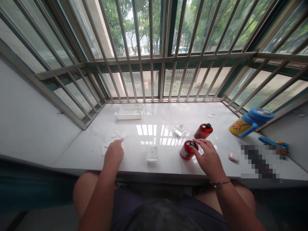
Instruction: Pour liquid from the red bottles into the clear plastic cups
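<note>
My right hand [209, 158] is closed at the near red bottle [186, 151], with thumb and fingers around its black cap [192, 144]. The bottle stands on the white marbled ledge. Behind it is a second red bottle [202, 131] with a black cap. My left hand [114, 155] is low over the ledge, its fingers drawn together and pointing at thin white round pieces [122, 134]; whether it grips anything is hidden. Another white piece [103, 150] lies beside its wrist side. Between my hands stands a clear square container [152, 154], and a second clear container [180, 129] sits farther back.
A white perforated basket [129, 113] stands at the back left. On the right are a blue and yellow cup [250, 122], a pale rounded object [233, 157], a blue-handled tool [267, 140] and a blurred-out dark item [261, 163]. Metal window bars [163, 59] border the ledge [134, 160].
</note>
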Motion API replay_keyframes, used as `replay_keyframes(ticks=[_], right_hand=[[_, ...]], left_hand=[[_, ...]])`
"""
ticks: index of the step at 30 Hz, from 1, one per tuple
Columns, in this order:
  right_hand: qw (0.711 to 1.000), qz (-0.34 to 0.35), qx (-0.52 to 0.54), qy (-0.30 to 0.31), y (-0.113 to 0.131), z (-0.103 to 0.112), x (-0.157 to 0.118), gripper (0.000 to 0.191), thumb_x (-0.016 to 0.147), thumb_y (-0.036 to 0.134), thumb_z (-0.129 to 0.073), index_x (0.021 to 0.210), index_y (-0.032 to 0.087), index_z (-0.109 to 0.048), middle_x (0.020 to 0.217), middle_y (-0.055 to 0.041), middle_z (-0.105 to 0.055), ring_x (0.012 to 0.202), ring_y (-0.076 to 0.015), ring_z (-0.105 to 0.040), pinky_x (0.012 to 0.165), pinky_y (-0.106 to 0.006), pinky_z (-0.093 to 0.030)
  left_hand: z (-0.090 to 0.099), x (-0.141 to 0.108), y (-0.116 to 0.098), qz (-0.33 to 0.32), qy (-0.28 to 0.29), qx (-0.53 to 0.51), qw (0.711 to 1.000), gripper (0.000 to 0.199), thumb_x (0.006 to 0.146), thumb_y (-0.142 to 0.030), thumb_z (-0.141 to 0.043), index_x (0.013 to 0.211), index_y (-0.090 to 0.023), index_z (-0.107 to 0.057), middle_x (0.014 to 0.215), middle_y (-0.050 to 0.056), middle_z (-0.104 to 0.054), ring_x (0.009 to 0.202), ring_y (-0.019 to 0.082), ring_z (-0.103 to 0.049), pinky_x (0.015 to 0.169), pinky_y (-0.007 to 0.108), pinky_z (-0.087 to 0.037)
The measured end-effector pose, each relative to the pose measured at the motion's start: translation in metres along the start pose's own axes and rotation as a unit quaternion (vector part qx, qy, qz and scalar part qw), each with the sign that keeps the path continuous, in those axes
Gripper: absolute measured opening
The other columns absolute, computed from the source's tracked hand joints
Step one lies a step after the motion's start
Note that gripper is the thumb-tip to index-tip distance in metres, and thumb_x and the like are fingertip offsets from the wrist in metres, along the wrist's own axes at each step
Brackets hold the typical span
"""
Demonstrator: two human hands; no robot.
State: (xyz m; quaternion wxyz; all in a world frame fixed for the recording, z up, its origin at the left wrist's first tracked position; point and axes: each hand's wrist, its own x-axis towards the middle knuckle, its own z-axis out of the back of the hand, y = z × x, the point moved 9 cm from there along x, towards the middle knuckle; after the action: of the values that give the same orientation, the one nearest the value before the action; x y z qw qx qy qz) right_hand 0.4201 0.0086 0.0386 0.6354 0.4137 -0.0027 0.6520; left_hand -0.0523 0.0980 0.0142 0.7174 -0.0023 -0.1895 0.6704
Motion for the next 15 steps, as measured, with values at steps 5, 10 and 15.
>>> replay_keyframes(ticks=[5,10,15], right_hand=[[0.999,0.009,-0.013,-0.045,0.007,0.013,-0.007,0.055,0.104,0.061,-0.059,0.142,0.021,-0.065,0.13,-0.0167,-0.066,0.125,-0.0367,-0.062,0.111,-0.058,-0.05],[0.997,0.036,-0.019,-0.069,0.024,0.023,-0.015,0.05,0.106,0.056,-0.06,0.138,0.019,-0.066,0.128,-0.0165,-0.067,0.124,-0.0355,-0.063,0.11,-0.057,-0.051],[0.995,0.058,-0.01,-0.086,0.04,0.038,-0.016,0.04,0.105,0.044,-0.064,0.138,0.021,-0.067,0.129,-0.0154,-0.067,0.125,-0.0351,-0.063,0.111,-0.057,-0.05]], left_hand=[[-0.022,0.008,0.086,-0.009,0.092,0.066,0.994,0.045,0.086,-0.001,-0.053,0.124,-0.013,-0.074,0.132,0.017,-0.074,0.122,0.033,-0.07,0.113,0.046,-0.053],[-0.026,0.012,0.087,-0.038,0.094,0.036,0.994,0.034,0.085,-0.008,-0.06,0.112,-0.017,-0.078,0.131,0.017,-0.076,0.125,0.036,-0.069,0.114,0.049,-0.053],[-0.009,0.014,0.068,-0.052,0.034,-0.039,0.997,0.024,0.092,-0.027,-0.068,0.113,-0.019,-0.075,0.131,0.017,-0.074,0.13,0.038,-0.065,0.118,0.057,-0.049]])
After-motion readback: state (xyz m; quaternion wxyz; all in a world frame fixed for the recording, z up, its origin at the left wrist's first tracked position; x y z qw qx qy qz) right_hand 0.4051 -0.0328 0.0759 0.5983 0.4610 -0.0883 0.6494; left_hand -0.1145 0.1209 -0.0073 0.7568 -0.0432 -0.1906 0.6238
